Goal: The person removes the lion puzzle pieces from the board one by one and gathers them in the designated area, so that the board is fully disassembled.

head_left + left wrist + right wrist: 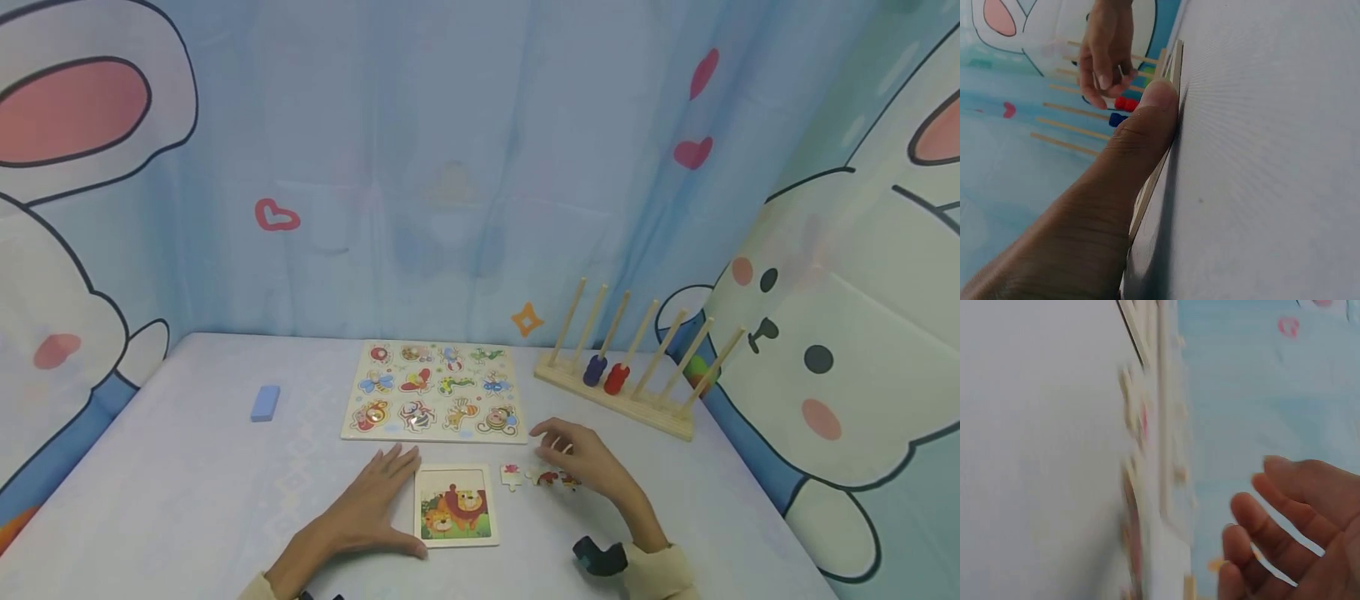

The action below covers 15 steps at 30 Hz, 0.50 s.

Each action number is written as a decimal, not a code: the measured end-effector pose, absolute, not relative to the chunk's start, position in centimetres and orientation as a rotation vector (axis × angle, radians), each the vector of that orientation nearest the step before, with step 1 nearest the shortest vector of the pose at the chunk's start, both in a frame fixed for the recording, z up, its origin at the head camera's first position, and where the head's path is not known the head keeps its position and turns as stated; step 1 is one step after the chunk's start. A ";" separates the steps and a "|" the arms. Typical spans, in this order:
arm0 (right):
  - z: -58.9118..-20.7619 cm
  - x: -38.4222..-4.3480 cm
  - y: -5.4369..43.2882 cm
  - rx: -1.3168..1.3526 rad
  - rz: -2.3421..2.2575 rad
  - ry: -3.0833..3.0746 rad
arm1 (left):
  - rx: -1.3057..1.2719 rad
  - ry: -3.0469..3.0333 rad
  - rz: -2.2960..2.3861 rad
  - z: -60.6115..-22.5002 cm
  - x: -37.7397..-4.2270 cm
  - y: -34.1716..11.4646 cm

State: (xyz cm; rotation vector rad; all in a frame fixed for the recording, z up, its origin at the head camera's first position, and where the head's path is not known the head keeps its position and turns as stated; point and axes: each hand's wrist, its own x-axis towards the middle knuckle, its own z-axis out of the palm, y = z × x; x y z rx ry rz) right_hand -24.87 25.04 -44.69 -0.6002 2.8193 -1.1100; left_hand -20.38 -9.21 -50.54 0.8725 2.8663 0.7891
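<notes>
Head view: we're seeing lion puzzle [456,506]
Left hand [365,510]: touching its left, spread-fingered
Right hand [587,454]: hovering at its right, fingers half-curled

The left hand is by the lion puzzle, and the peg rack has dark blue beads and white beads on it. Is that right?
Almost! The other beads aren't white: the head view shows red ones next to the dark blue beads on the peg rack. The left hand is by the lion puzzle.
</notes>
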 end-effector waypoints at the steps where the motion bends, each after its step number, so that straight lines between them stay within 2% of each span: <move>1: -44.8 -24.7 23.8 -0.637 -1.117 2.804 | 0.870 2.871 0.791 -50.6 -20.4 -9.2; 8: -46.0 -23.5 16.6 -0.947 -1.060 2.685 | 0.828 2.879 0.785 -50.6 -20.5 -9.1; 15: -47.1 -23.3 15.1 -1.057 -0.915 2.607 | 0.833 2.869 0.781 -50.7 -20.6 -9.1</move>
